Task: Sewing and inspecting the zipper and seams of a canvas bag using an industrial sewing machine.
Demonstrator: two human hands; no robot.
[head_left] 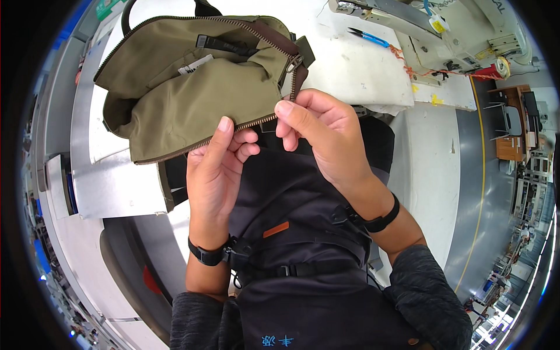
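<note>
An olive-green zippered bag [204,102] lies unzipped on the white table, its mouth gaping and its lining showing. My left hand [219,154] pinches the near zipper edge, thumb on top and fingers curled beneath. Farther right, my right hand [321,125] grips the same edge close to the bag's right corner, between thumb and fingers. The brass-toned zipper teeth [201,144] run along that edge between and beyond both hands. Above my right hand a metal zipper slider [293,63] sits by a dark brown end strip. A black label [224,45] and a white tag [196,64] show inside.
Blue-handled thread snips [368,37] lie on the white table [350,73] at the back, near orange thread [402,58]. A sewing machine [437,41] stands at the far right. Beyond the table's right side is a grey aisle with a yellow line [482,163].
</note>
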